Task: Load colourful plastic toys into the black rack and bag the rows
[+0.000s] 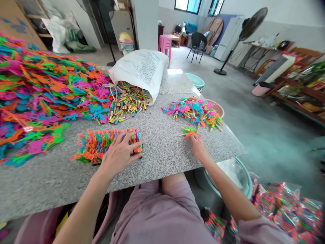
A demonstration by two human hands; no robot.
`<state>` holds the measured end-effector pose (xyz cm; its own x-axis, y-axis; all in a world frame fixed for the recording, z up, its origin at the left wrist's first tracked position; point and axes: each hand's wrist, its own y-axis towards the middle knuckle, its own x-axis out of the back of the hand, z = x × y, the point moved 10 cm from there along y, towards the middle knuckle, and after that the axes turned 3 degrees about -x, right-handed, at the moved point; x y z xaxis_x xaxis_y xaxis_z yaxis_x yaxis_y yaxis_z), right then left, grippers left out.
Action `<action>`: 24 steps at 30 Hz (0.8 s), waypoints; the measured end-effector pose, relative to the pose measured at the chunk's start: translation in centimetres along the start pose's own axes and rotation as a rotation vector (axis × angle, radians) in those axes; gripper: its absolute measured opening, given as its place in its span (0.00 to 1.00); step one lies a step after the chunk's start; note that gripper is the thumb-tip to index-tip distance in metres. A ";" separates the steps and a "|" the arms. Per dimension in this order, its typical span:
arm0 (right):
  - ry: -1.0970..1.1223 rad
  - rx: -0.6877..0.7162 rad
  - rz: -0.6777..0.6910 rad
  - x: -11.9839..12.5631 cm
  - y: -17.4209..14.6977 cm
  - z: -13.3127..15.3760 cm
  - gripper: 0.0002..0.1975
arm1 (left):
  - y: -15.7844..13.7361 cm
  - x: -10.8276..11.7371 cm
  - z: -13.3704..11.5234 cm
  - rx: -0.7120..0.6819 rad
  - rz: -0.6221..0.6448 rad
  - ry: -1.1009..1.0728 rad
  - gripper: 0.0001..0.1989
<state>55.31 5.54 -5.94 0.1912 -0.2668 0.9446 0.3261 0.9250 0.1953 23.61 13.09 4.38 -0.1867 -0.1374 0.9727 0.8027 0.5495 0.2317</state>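
Observation:
My left hand [120, 153] lies over a tight row of thin plastic pieces [95, 145] in orange, green, blue and pink, standing side by side on the table. Its fingers are spread across the row's right end. At the table's right side, my right hand [199, 146] has its fingertips closed on an orange plastic piece [192, 134]; a green piece [189, 129] lies against it. Just beyond is a loose pile of similar pieces [194, 110], some with small printed tubes attached. The right fingertips are partly hidden.
A large heap of coloured plastic pieces [50, 88] covers the table's left. A white sack [144, 69] spills small printed tubes [132, 101]. Basins, including a blue-green one [247, 183], stand by the speckled table [162, 152]. Filled clear bags [286, 206] lie on the floor.

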 end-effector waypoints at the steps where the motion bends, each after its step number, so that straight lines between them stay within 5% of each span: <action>1: -0.007 -0.012 -0.011 0.0 0.5 0.3 0.20 | 0.0 0.0 0.0 0.001 -0.001 -0.006 0.21; 5: -0.156 -0.072 0.030 0.6 5.0 1.4 0.11 | 0.0 0.1 0.2 0.033 -0.005 -0.025 0.21; 9: -0.207 0.101 0.123 0.7 7.3 5.6 0.13 | -0.2 0.0 0.2 0.048 0.024 -0.011 0.20; 13: -0.185 0.446 0.141 0.4 2.5 9.7 0.18 | -0.3 0.1 0.1 0.072 0.033 -0.035 0.21; 17: -0.040 0.742 0.190 -0.6 -4.6 10.2 0.19 | -0.2 0.1 0.0 0.084 0.037 -0.050 0.20; 20: 0.045 0.567 0.135 -0.7 -4.8 8.5 0.18 | -0.2 0.0 -0.1 0.074 0.050 -0.043 0.20; 24: 0.051 0.015 0.124 -1.7 -1.5 4.9 0.13 | -0.3 0.0 0.1 0.085 0.051 -0.043 0.21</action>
<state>49.92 5.96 -6.53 0.2756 -0.1635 0.9473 0.2832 0.9555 0.0826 23.34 12.98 4.32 -0.1728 -0.0728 0.9823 0.7611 0.6232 0.1800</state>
